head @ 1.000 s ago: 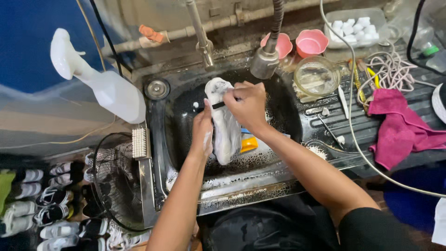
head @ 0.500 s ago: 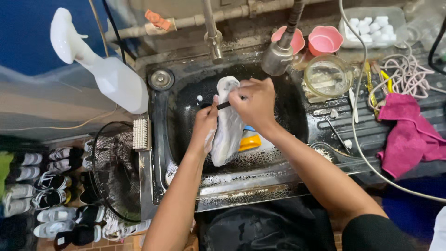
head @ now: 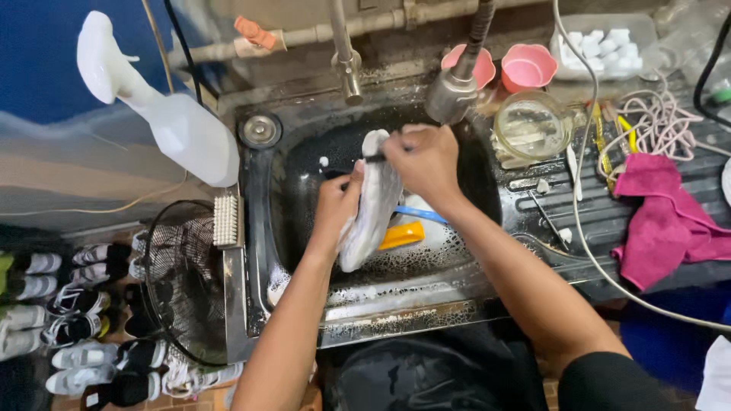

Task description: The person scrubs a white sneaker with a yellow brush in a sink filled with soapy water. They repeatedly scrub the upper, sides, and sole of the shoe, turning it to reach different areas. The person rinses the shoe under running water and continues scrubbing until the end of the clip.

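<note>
Over a dark metal sink (head: 304,160) I hold a white, soapy shoe (head: 373,205) upright, toe end toward the tap. My left hand (head: 337,202) grips its side from the left. My right hand (head: 423,161) is closed on a thin dark-handled brush (head: 377,158) pressed against the shoe's upper end. A yellow object and a blue handle (head: 415,215) lie in the foamy basin under the shoe.
A flexible spray tap head (head: 453,91) hangs just above my right hand. A white spray bottle (head: 171,122) and scrub brush (head: 226,219) sit left; a glass jar (head: 531,125), pink cups (head: 529,67), cords and a magenta cloth (head: 666,221) right. Shoes (head: 68,320) line the floor.
My right hand with the brush has shifted slightly along the top end of the shoe; the shoe stays held in the same place over the basin.
</note>
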